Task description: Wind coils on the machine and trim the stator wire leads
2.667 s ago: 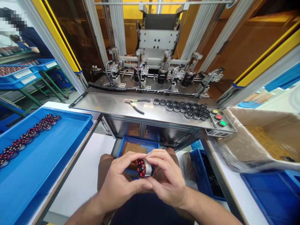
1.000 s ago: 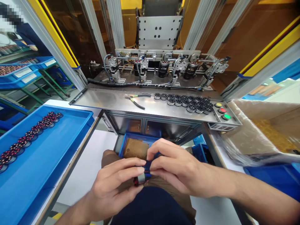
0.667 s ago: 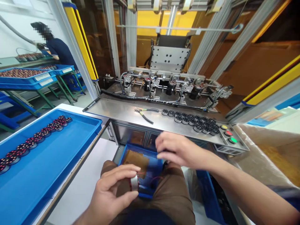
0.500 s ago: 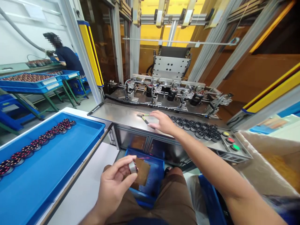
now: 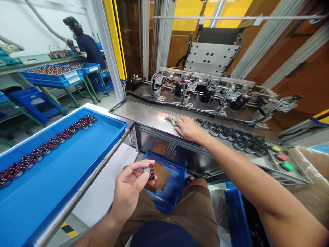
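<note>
My left hand (image 5: pixel 130 187) is closed on a small wound stator (image 5: pixel 149 172) with red copper coils, held over my lap. My right hand (image 5: pixel 189 128) is stretched forward onto the steel shelf (image 5: pixel 144 115) of the machine. Its fingers curl over a pair of cutters with yellow-green handles (image 5: pixel 171 121); whether they grip the cutters is not clear. A row of bare dark stators (image 5: pixel 231 135) lies on the shelf just right of that hand.
A blue tray (image 5: pixel 64 161) at my left holds a line of wound stators (image 5: pixel 48 145). A small blue bin (image 5: pixel 177 175) sits under the shelf. Yellow, red and green buttons (image 5: pixel 281 157) are at the shelf's right end. A person stands at the far left bench.
My right hand let go of the wound stator, reached forward to the shelf and came down on the cutters. My left hand kept the stator. The view swung up and left.
</note>
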